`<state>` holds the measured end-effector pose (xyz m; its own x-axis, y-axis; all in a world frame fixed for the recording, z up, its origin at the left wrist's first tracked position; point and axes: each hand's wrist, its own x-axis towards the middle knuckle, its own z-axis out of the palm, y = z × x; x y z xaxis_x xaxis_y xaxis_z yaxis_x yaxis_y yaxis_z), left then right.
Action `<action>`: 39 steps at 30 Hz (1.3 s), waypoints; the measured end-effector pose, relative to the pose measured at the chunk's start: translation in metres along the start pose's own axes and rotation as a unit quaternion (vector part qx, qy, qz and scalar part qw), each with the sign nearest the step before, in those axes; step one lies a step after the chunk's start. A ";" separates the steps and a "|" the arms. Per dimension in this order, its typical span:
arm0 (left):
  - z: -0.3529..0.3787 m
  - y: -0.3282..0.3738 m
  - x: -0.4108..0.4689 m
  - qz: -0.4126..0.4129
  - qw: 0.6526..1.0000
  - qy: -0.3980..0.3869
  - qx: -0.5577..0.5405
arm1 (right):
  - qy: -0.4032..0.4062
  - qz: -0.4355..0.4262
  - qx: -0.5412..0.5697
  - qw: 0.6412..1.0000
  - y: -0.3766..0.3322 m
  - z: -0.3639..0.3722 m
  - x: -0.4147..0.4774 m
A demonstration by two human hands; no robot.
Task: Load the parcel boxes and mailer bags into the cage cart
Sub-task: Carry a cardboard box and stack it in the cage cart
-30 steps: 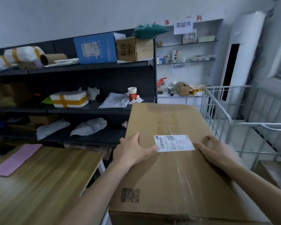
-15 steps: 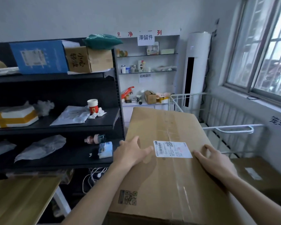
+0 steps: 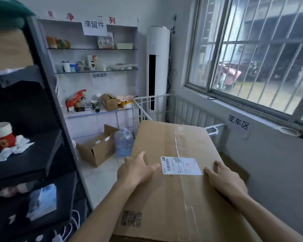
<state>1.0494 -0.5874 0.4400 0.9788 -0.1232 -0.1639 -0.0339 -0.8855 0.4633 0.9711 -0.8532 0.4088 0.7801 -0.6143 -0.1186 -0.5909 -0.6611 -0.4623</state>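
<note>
Cardboard of the stiff, corrugated kind makes up the parcel box (image 3: 182,142), which fills the lower middle of the view right in front of the person, its far end pointing toward the white wire cage cart (image 3: 212,131) under the window (image 3: 252,55). The left hand (image 3: 136,170) lies flat on the top near the left edge, fingers straight and spread, thumb out. The right hand (image 3: 225,178) lies flat on the top just beside the shipping label (image 3: 180,165), fingers apart, gripping nothing. Neither hand is clamped on the box; both only press on its lid.

It looks rigid enough to keep its shape, and too broad for one hand. Its weight cannot be read, but bulk alone will probably make it awkward. The glossy tape seam (image 3: 176,147) down the middle would likely be slick, while the bare board should offer friction. A sounder hold, I judge, is on the two long sides or under the bottom edges, not on the lid.

What bears the box from below is hidden, and its near end is cut off by the frame. The cart's floor and contents lie behind the box. Whether the right fingertips curl over the right edge cannot be told
</note>
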 end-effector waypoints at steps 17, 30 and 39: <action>0.045 0.119 0.166 0.146 0.989 -0.036 0.000 | 0.081 0.138 0.078 0.984 0.035 -0.042 0.123; 0.127 0.282 0.265 0.187 0.980 -0.044 0.052 | 0.107 0.228 0.142 0.957 0.119 -0.085 0.259; 0.148 0.371 0.318 0.218 0.974 -0.041 0.049 | 0.102 0.278 0.172 0.940 0.152 -0.096 0.328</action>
<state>1.3177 -1.0219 0.4309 0.8481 -0.5283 -0.0416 -0.4650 -0.7795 0.4196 1.1171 -1.1963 0.3835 0.2937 -0.9164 -0.2720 -0.7674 -0.0565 -0.6386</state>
